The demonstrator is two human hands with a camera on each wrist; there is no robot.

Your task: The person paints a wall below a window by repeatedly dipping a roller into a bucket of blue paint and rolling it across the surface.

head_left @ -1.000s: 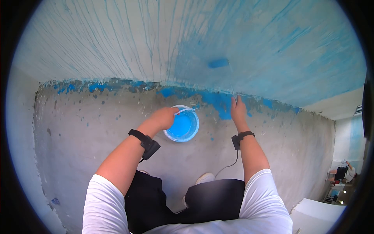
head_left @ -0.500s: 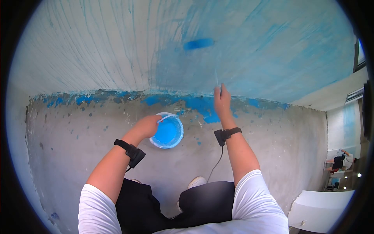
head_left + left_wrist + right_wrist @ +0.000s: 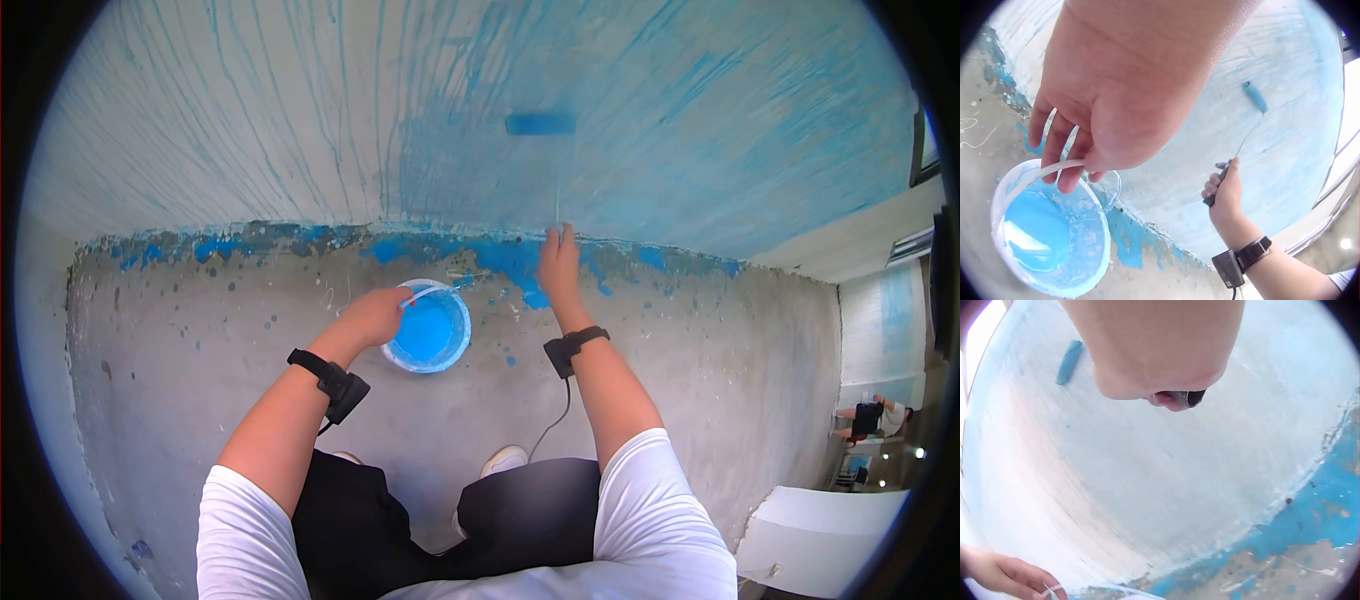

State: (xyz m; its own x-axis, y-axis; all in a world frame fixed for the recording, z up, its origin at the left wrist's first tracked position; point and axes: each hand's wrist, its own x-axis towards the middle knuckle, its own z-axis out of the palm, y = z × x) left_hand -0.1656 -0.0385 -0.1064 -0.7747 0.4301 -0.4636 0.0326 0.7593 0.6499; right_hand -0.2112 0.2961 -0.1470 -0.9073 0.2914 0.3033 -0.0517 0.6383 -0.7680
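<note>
The left hand (image 3: 372,316) holds the white handle (image 3: 1054,167) of a bucket (image 3: 462,345) of bright blue paint. In the left wrist view its fingers curl under that handle, above the bucket's open top (image 3: 1105,250). The right hand (image 3: 560,272) grips the dark handle (image 3: 1211,199) of a paint roller, thumb along it. A thin rod leads from there to the blue roller head (image 3: 540,124), which lies against the streaked wall (image 3: 480,180). In the right wrist view the roller head (image 3: 1070,362) shows at the upper left, and the right hand (image 3: 1160,362) hides most of the handle.
Blue splashes (image 3: 500,262) mark the grey floor (image 3: 250,370) along the wall's foot. The wearer's shoes (image 3: 505,460) and a cable (image 3: 548,430) lie below the bucket. Another person (image 3: 880,418) is far off at the right, above a white panel (image 3: 825,535).
Across the head frames, the roller head shifts left and up, then slightly right along the wall. The view has shifted too. Both hands keep their holds on bucket handle and roller.
</note>
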